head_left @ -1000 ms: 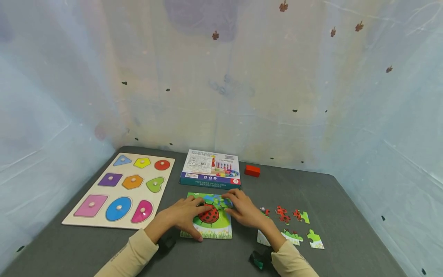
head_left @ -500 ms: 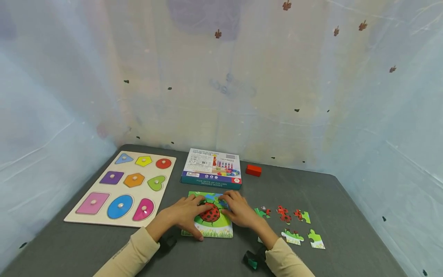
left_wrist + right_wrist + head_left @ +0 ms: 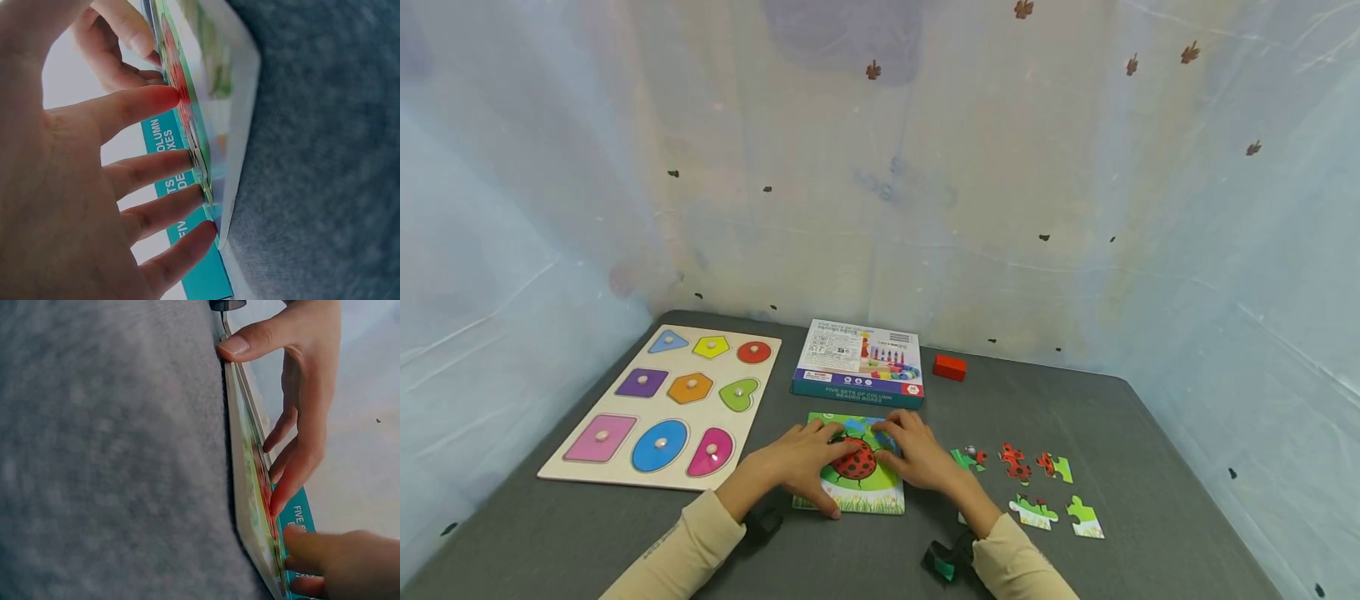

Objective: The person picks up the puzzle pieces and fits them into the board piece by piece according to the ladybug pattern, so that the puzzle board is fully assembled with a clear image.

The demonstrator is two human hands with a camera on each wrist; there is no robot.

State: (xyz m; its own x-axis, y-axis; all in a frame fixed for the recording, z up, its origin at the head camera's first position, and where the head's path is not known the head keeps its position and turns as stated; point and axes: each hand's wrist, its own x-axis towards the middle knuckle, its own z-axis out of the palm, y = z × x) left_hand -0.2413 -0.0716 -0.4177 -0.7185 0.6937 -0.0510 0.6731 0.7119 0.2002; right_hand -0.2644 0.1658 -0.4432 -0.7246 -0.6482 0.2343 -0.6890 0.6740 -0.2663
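Note:
A square ladybug jigsaw puzzle lies on the dark table in front of me, its grass strip toward me. My left hand spans its left side with fingers spread; the fingertips touch the picture and the thumb sits at the board's near left corner. From the right, my right hand reaches over the puzzle's upper right, forefinger and thumb apart, with fingertips at the surface. In the right wrist view the right hand shows at the lower right. Its fingers partly hide the pieces there.
Loose jigsaw pieces lie to the right, partly behind my right forearm. A wooden shape board with knobbed pieces is at the left. Behind the puzzle are a beaded-set box and a red block.
My right hand has shifted slightly left over the puzzle, uncovering more of a loose green piece beside the forearm. My left hand stays in place on the board.

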